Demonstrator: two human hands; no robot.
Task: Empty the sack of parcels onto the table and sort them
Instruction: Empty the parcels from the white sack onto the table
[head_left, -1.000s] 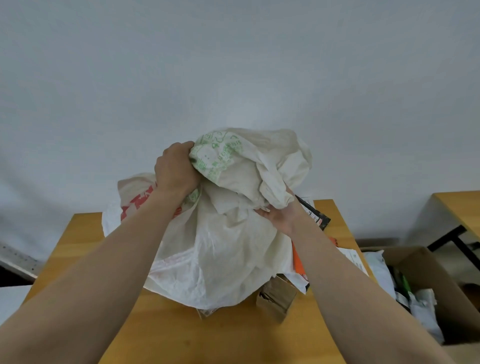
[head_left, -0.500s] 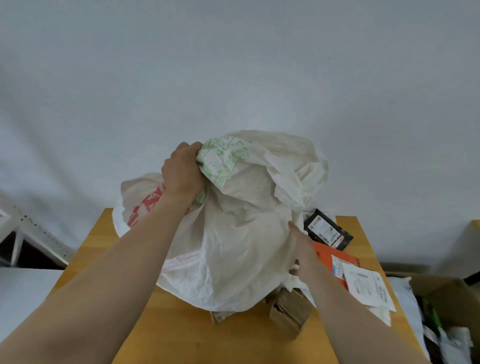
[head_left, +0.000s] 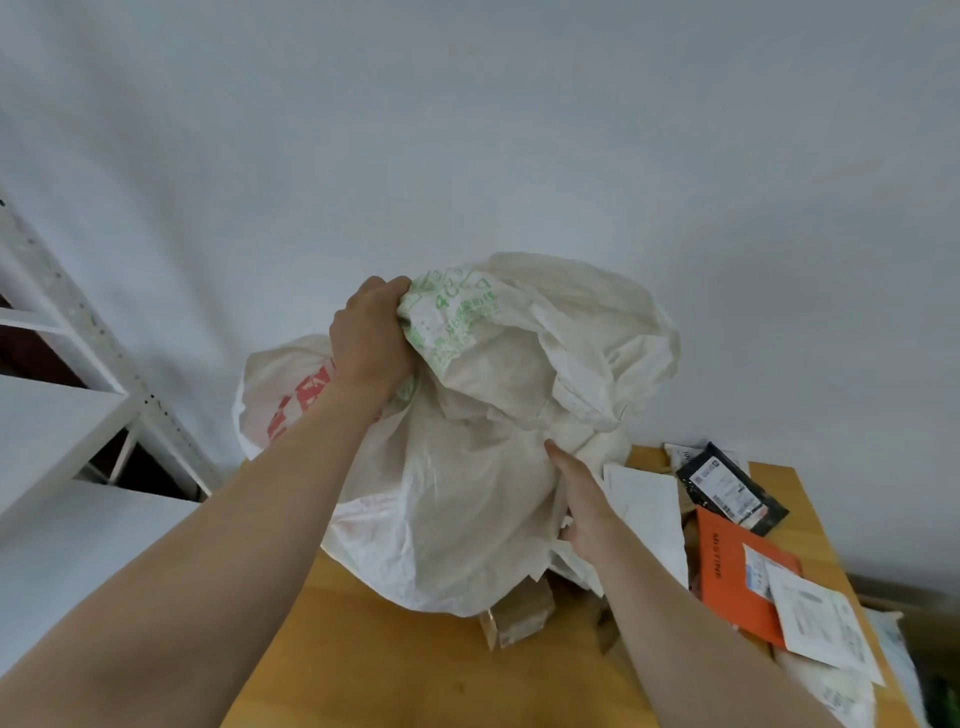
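Soft, even light is filling the room, casting only faint shadows; the wide lens is bending the edges slightly.

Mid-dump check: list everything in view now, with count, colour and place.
sack: one, white with green and red print, held up over the table
small carton: one, brown, under the sack's lower edge
black mailer: one, black with white label, table's far right
orange envelope: one, orange, right side of table
white parcel: one, white, right of the sack
labelled white mailer: one, white, overlapping the orange envelope
table: one, light wood, below the sack
shelving: one, white, far left
left hand: one, gripping the sack's top
right hand: one, flat against the sack's right side
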